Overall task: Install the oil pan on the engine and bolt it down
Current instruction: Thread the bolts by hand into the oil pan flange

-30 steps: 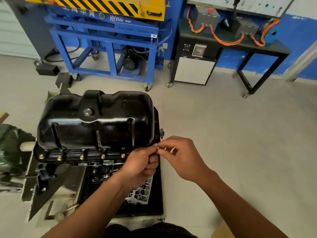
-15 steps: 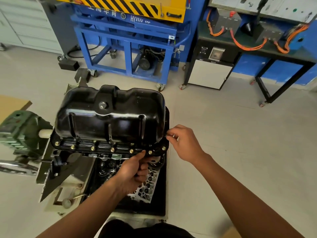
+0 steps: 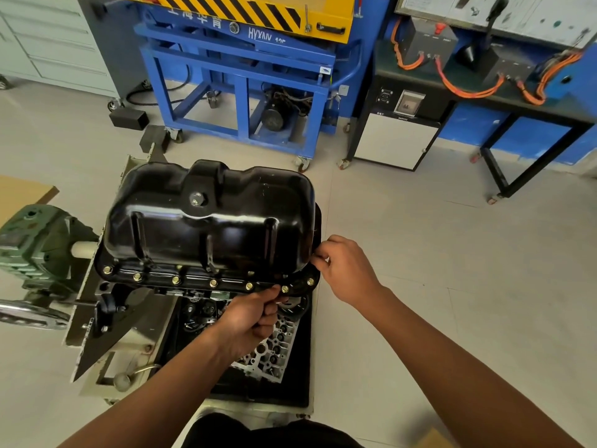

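1. Head view, layout. The oil pan (image 3: 210,227) sits sump-up on the engine (image 3: 200,305). Its flange lies flat, and a row of seated bolts (image 3: 176,280) runs along the pan's near edge.
2. Head view, left hand (image 3: 248,318). It is just below the pan's near right corner. The fingers are curled and the thumb tip is against the flange edge. Whether the fist encloses anything cannot be told.
3. Head view, right hand (image 3: 345,266). It is at the pan's right end. Thumb and forefinger are closed on a small bright item, judged a bolt (image 3: 325,260), held at the flange there.
4. Change. A second ago both hands met fingertip to fingertip just off the pan's near right corner. They have since parted: the right hand has gone to the pan's right end and the left has dropped under the near flange.
5. Meaning. The meeting was probably a hand-over of one bolt. The near edge looks populated, so bolting now seems to turn the corner onto the right end. This bolt is judged not yet threaded.
6. Surroundings. A green gearbox (image 3: 38,247) stands left of the pan and a blue frame (image 3: 242,76) beyond it.
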Available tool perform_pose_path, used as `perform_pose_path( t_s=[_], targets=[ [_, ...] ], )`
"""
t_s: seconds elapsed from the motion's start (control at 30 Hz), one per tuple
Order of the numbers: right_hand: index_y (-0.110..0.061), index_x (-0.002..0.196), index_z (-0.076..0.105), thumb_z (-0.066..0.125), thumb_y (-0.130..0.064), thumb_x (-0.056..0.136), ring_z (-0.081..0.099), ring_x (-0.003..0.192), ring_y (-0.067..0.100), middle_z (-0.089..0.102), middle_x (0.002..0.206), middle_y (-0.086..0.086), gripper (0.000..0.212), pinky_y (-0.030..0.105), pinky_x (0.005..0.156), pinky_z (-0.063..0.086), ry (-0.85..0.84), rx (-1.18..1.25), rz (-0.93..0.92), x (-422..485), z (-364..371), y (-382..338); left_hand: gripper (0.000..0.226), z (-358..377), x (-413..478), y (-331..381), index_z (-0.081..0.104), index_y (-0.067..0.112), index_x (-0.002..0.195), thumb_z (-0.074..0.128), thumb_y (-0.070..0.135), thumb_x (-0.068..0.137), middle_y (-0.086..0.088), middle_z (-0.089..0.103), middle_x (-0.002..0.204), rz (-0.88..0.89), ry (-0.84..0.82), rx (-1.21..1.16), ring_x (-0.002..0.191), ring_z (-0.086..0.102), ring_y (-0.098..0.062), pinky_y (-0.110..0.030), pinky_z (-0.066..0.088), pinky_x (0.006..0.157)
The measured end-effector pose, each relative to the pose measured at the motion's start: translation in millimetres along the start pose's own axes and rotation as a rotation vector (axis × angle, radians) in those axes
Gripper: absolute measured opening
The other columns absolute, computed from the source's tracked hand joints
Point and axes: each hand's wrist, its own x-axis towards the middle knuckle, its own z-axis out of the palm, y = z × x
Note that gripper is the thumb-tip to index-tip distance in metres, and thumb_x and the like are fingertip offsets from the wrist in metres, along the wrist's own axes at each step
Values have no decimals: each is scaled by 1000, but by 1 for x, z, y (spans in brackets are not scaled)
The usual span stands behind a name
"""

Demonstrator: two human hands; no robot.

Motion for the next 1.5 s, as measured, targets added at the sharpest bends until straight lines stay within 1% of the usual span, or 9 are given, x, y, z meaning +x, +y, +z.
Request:
perform_pose_path(
  t_s=[0.3, 0.47, 0.63, 0.77, 0.9, 1.07, 1.2, 1.4, 1.5],
  targets=[
    [-9, 98, 74, 59, -18, 97, 61, 84, 24, 62, 94, 4, 18, 39, 74, 52, -100, -62, -42, -1, -10, -1, 24, -2, 1, 0, 62, 4, 96, 52, 25, 103, 5, 33, 52, 2, -6, 10, 42, 26, -6, -18, 17, 35],
    [-10, 91, 73, 60, -23, 97, 59, 81, 25, 58, 86, 2, 19, 34, 67, 47, -82, -90, -18, 1, -11, -3, 24, -1, 0, -1, 62, 3, 97, 52, 24, 103, 5, 33, 53, 7, -3, 8, 42, 25, -6, -18, 16, 35],
    [-17, 106, 73, 62, -23, 95, 59, 81, 19, 61, 94, -1, 16, 32, 66, 48, -74, -63, -44, -4, -12, -4, 24, 0, -2, -1, 62, 4, 97, 51, 25, 104, 6, 31, 53, 10, -5, 27, 42, 24, -6, -17, 17, 34],
    [-18, 100, 74, 57, -18, 97, 59, 82, 20, 60, 94, -3, 18, 27, 61, 40, -83, -109, -55, -4, -10, -1, 25, 0, -2, 0, 62, 4, 99, 51, 26, 104, 6, 30, 52, 5, -6, 33, 41, 23, -5, -17, 14, 36],
    [-18, 97, 74, 56, -18, 98, 59, 82, 21, 60, 93, -3, 18, 27, 60, 39, -85, -118, -38, -1, -10, -1, 25, 1, -2, 1, 62, 4, 96, 51, 25, 104, 6, 30, 52, 4, 1, 24, 41, 23, -5, -17, 14, 35],
    [-19, 90, 71, 59, -24, 97, 57, 77, 19, 55, 85, -6, 15, 27, 58, 37, -72, -105, -11, 1, -9, -2, 25, 0, 1, -1, 62, 5, 94, 52, 26, 104, 6, 30, 53, 9, -5, 18, 41, 23, -5, -17, 17, 33],
    [-15, 79, 65, 61, -33, 96, 55, 73, 19, 55, 81, -4, 24, 28, 54, 34, -60, -137, 6, 3, -9, -2, 25, -1, 2, -2, 62, 5, 94, 52, 26, 103, 6, 29, 55, 8, -14, 13, 42, 22, -6, -17, 17, 33],
    [-22, 102, 72, 64, -32, 91, 60, 81, 18, 59, 90, -6, 17, 30, 61, 48, -70, -123, -33, 2, -12, -5, 25, -3, 4, -3, 62, 5, 94, 51, 26, 103, 6, 30, 52, 14, -16, 25, 41, 23, -6, -18, 13, 36],
    [-22, 96, 73, 61, -22, 92, 59, 81, 18, 55, 89, -9, 14, 27, 58, 41, -92, -139, -57, 3, -11, -4, 25, -3, 5, -3, 62, 5, 93, 52, 26, 103, 6, 30, 52, 14, -10, 23, 41, 24, -5, -18, 13, 36]
  ],
)
